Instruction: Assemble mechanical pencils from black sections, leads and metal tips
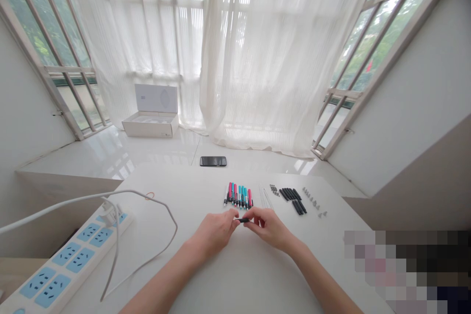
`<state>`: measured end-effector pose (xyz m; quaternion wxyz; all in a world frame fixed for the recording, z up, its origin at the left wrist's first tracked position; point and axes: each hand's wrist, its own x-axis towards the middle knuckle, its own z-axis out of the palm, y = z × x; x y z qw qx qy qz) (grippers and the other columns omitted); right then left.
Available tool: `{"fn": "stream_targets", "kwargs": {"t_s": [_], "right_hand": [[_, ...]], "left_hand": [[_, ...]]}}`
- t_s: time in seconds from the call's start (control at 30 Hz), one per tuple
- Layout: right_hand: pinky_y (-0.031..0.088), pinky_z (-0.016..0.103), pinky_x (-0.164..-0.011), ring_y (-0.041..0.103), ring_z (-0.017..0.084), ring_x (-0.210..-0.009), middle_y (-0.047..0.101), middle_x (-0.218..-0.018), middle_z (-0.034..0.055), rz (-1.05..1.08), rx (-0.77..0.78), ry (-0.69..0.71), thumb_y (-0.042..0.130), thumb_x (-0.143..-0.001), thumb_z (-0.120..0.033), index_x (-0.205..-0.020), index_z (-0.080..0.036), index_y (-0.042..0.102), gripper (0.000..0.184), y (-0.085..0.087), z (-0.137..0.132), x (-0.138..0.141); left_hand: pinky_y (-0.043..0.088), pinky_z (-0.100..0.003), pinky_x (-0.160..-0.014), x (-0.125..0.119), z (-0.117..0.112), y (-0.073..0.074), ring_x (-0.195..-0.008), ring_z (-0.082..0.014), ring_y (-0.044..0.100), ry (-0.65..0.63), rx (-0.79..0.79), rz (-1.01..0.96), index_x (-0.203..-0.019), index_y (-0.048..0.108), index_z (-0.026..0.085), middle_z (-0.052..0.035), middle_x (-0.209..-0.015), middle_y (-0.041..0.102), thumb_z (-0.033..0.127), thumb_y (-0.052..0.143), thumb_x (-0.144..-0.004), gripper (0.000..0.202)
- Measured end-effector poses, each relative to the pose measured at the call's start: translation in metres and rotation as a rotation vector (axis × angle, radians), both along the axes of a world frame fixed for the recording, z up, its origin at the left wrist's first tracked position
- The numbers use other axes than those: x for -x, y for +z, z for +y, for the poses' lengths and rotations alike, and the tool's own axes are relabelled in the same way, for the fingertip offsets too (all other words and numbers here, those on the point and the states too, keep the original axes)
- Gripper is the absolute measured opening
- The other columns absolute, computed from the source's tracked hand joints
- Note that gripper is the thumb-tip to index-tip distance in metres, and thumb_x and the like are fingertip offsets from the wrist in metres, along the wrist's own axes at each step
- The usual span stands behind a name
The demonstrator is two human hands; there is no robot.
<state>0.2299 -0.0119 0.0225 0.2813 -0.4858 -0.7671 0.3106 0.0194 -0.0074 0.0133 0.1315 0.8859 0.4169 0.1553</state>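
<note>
A short black pen barrel (242,220) was held just above the surface (221,274), between the two hands. The left hand (220,228) pinched its nine o'clock end between thumb and fingers; the right hand (265,224) pinched the three o'clock end the same way. Whether it was one piece or two joined could not be told. Seen from it, the click pens (238,195) lay at twelve o'clock, the thin rods (265,197) between one and two, and the loose black barrels (290,194) just past two. The held barrel was probably light, stiff plastic, hardly fragile but apt to turn or slip if smooth; fingertips near each end, level with its length, seemed the surest hold.
</note>
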Motion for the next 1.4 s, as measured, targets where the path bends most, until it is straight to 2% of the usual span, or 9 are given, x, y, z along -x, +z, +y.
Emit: {"fn": "stream_targets", "kwargs": {"t_s": [0.17,0.33,0.43,0.53,0.73,0.9,1.07,1.23,1.4], "right_hand": [[0.034,0.023,-0.049,0.041,0.01,-0.048,0.055,-0.051,-0.0018,-0.045,0.001,0.026,0.054,-0.086,-0.041,-0.063,-0.019,0.064,0.033,-0.0046,0.0019,-0.0013],[0.038,0.023,-0.052,0.046,0.011,-0.053,0.066,-0.071,-0.0005,-0.008,-0.009,-0.012,0.063,-0.079,-0.038,-0.092,-0.022,0.066,0.021,-0.0064,0.0023,0.0008],[0.038,0.023,-0.053,0.047,0.011,-0.053,0.066,-0.068,-0.0004,-0.018,-0.003,-0.008,0.058,-0.083,-0.038,-0.08,-0.021,0.066,0.019,-0.0058,0.0017,0.002],[0.036,0.023,-0.05,0.046,0.011,-0.049,0.062,-0.057,-0.0005,-0.042,0.032,-0.008,0.048,-0.089,-0.041,-0.066,-0.019,0.064,0.035,-0.0059,0.0011,0.0016],[0.039,0.024,-0.053,0.048,0.011,-0.054,0.066,-0.071,-0.0009,0.005,-0.007,-0.023,0.063,-0.08,-0.039,-0.091,-0.023,0.066,0.02,-0.004,0.0017,-0.0011],[0.036,0.024,-0.048,0.044,0.01,-0.049,0.061,-0.057,-0.0009,-0.029,0.024,-0.028,0.052,-0.087,-0.039,-0.069,-0.02,0.065,0.03,-0.0053,0.0037,-0.0018],[0.043,0.024,-0.055,0.051,0.011,-0.057,0.069,-0.079,0.0006,0.009,0.002,-0.014,0.064,-0.078,-0.036,-0.09,-0.023,0.067,0.018,-0.0058,0.0041,-0.0022],[0.043,0.024,-0.057,0.052,0.012,-0.058,0.068,-0.072,0.0004,-0.025,-0.024,-0.011,0.06,-0.081,-0.033,-0.082,-0.022,0.068,0.014,-0.0058,0.0025,-0.0005],[0.041,0.025,-0.055,0.052,0.013,-0.056,0.069,-0.072,0.0008,-0.04,-0.078,-0.024,0.06,-0.082,-0.042,-0.079,-0.022,0.069,0.022,0.0019,0.0063,-0.0075]], "left_hand": [[0.036,-0.024,-0.053,-0.0007,0.0008,-0.0008,-0.065,-0.0187,0.064,0.005,0.011,0.028,-0.101,0.046,0.021,-0.0005,-0.078,0.065,0.031,0.036,-0.098,0.015],[0.038,-0.024,-0.056,-0.0001,0.0017,-0.0041,-0.066,-0.018,0.064,-0.014,-0.007,0.072,-0.093,0.05,0.02,-0.0033,-0.082,0.067,0.026,0.029,-0.099,0.023],[0.039,-0.025,-0.055,0.0,0.001,-0.0031,-0.068,-0.0191,0.065,-0.017,0.006,0.046,-0.103,0.048,0.021,-0.0019,-0.082,0.067,0.03,0.034,-0.099,0.017],[0.038,-0.025,-0.053,-0.0008,0.0003,-0.0022,-0.067,-0.0204,0.066,-0.009,0.022,0.034,-0.106,0.044,0.021,-0.0009,-0.08,0.067,0.034,0.041,-0.097,0.017],[0.038,-0.025,-0.055,-0.0011,0.0001,-0.0021,-0.069,-0.0194,0.066,-0.011,0.002,0.063,-0.097,0.048,0.021,-0.0028,-0.083,0.067,0.026,0.029,-0.1,0.02],[0.039,-0.025,-0.055,-0.0017,-0.0008,-0.0003,-0.07,-0.0202,0.066,-0.008,0.031,0.039,-0.107,0.044,0.022,-0.0014,-0.083,0.067,0.033,0.041,-0.097,0.015],[0.038,-0.025,-0.055,-0.0015,-0.0005,-0.0017,-0.066,-0.019,0.066,0.001,0.025,0.063,-0.096,0.045,0.021,-0.0022,-0.079,0.067,0.026,0.029,-0.1,0.018],[0.037,-0.025,-0.053,-0.0017,-0.0001,-0.0011,-0.068,-0.0215,0.066,0.0,0.018,0.076,-0.103,0.044,0.022,-0.0027,-0.082,0.068,0.033,0.036,-0.098,0.015],[0.035,-0.024,-0.052,-0.0039,-0.0006,0.0007,-0.066,-0.0211,0.067,0.035,0.073,0.108,-0.099,0.045,0.021,-0.0027,-0.077,0.067,0.032,0.037,-0.098,0.014]]}}
